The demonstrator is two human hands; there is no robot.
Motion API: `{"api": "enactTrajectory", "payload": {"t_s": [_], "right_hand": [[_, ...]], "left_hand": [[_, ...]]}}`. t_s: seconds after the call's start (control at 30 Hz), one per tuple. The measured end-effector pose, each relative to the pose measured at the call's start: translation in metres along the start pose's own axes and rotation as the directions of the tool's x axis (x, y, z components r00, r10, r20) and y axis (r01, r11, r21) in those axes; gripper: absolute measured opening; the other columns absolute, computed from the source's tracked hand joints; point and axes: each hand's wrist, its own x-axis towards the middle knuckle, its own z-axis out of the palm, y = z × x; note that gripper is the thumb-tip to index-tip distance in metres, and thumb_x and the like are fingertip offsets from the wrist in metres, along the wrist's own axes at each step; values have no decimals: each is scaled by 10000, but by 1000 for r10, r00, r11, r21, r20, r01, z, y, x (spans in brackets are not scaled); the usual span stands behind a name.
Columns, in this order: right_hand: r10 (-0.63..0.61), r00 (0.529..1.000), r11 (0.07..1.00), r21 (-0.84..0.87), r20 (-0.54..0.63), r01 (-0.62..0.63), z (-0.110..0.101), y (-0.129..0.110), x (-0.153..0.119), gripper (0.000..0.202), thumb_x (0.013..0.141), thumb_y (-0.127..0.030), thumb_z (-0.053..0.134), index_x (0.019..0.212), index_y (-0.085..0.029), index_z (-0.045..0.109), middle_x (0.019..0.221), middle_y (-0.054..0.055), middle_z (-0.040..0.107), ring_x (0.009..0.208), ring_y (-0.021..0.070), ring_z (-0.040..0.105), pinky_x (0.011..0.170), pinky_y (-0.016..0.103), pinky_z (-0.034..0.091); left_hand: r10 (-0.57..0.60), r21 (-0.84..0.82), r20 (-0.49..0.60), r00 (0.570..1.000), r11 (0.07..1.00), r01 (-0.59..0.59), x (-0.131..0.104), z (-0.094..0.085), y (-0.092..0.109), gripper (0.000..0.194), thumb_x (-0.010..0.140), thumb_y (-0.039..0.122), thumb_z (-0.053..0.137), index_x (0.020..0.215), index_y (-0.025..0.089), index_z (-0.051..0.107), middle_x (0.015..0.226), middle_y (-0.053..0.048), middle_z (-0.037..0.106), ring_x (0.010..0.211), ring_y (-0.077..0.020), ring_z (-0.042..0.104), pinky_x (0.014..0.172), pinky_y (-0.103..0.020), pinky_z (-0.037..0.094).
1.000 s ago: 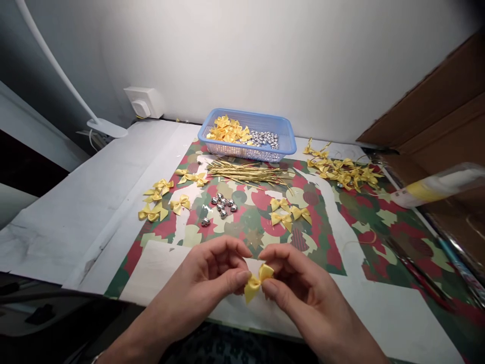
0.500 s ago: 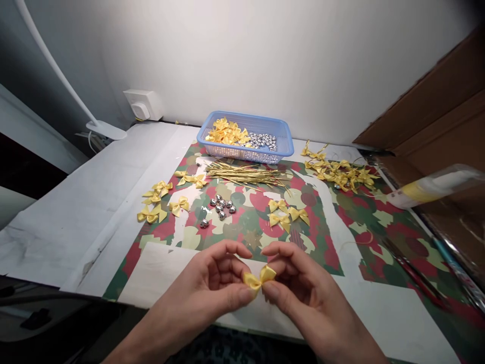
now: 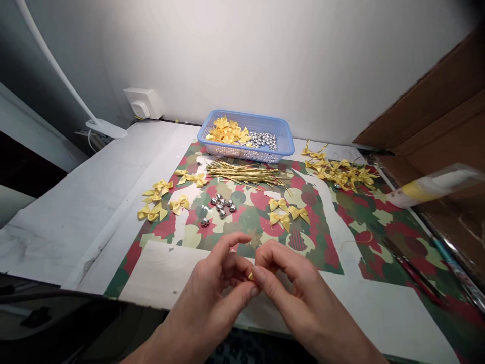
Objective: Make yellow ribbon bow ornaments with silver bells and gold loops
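Note:
Low over the table's front edge, my left hand (image 3: 217, 288) and my right hand (image 3: 291, 283) meet at the fingertips. Both are closed on one yellow ribbon bow (image 3: 250, 276), of which only a sliver shows between the fingers. Beyond them lie several small silver jingle bells (image 3: 223, 205) in a loose cluster. To the right of the bells are several loose yellow bows (image 3: 279, 220); more bows (image 3: 152, 212) lie to the left. A bundle of gold twist ties (image 3: 246, 174) stretches across the mat behind the bells.
At the back stands a blue basket (image 3: 284, 150) with yellow bows and silver bells inside. A pile of bows with ties (image 3: 343, 174) lies at right, near a bottle (image 3: 428, 187) and red-handled tool (image 3: 420, 278). A white lamp (image 3: 106, 130) stands back left.
My fingertips have come together over the bow, hiding most of it. The right fingers have curled in and shifted slightly left. The things on the table stay in place.

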Motion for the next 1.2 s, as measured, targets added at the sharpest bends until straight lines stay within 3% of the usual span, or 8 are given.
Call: {"api": "enactTrajectory", "payload": {"t_s": [0.17, 0.33, 0.43, 0.53, 0.73, 0.87, 1.07, 1.2], "right_hand": [[51, 998, 970, 240, -30, -42, 1, 10, 2, 329, 1030, -467, 481, 838, -203, 516, 790, -22, 489, 719, 126, 453, 626, 233, 378], [100, 995, 904, 420, -18, -83, -8, 14, -3, 460, 916, -626, 611, 1116, -213, 595, 953, 19, 588, 840, 145, 559, 718, 231, 461], [137, 989, 897, 416, 57, -148, -10, 14, -5, 385, 944, -564, 613, 965, -180, 634, 818, -1, 577, 739, 123, 534, 684, 229, 448], [125, 991, 904, 405, 51, -136, -8, 15, -5, 370, 983, -508, 578, 848, -166, 621, 731, -15, 550, 687, 112, 503, 656, 229, 421], [123, 992, 914, 387, 13, -118, -9, 20, -3, 377, 993, -506, 559, 843, -164, 615, 729, -13, 552, 678, 113, 491, 635, 232, 401], [122, 992, 923, 372, -29, -102, -15, 21, -4, 395, 989, -519, 559, 822, -165, 603, 720, -18, 543, 661, 103, 477, 621, 221, 396], [139, 990, 930, 347, -20, -124, -18, 19, -7, 415, 989, -548, 541, 845, -166, 615, 750, -12, 550, 690, 106, 485, 640, 214, 400], [107, 994, 942, 321, -11, -98, -20, 21, -8, 452, 992, -596, 493, 881, -177, 623, 773, -5, 576, 715, 119, 513, 675, 225, 416]], "left_hand": [[-84, -221, -11, 996, 972, 80, 3, -2, 3, 456, 867, 185, 755, 1258, 250, 530, 855, 12, 709, 856, -149, 661, 803, -252, 502], [-163, -338, 5, 987, 928, 155, 5, -9, 8, 510, 817, 187, 820, 1250, 223, 553, 822, 19, 706, 756, -113, 639, 714, -212, 477], [-170, -361, 7, 985, 919, 161, 6, -12, 11, 490, 830, 183, 813, 1248, 216, 561, 806, 19, 711, 737, -101, 635, 716, -204, 472], [-156, -344, 19, 988, 927, 153, 6, -12, 11, 470, 848, 184, 800, 1251, 221, 561, 814, 23, 715, 750, -99, 643, 726, -200, 479], [-130, -212, -35, 991, 970, 119, 6, -12, 8, 460, 850, 236, 801, 1253, 225, 581, 880, 4, 722, 849, -134, 669, 776, -213, 506], [-142, -125, -97, 985, 984, 129, 9, -11, 11, 337, 925, 382, 702, 1210, 213, 642, 985, -39, 742, 898, -161, 680, 829, -254, 545], [-157, -79, -7, 988, 984, 156, 17, -3, 12, 210, 888, 365, 737, 865, 158, 719, 745, -16, 735, 703, -127, 667, 704, -219, 544], [-157, -110, -29, 987, 982, 153, 20, -1, 11, 209, 880, 345, 741, 807, 152, 712, 645, -7, 721, 618, -113, 645, 628, -199, 524]]}}
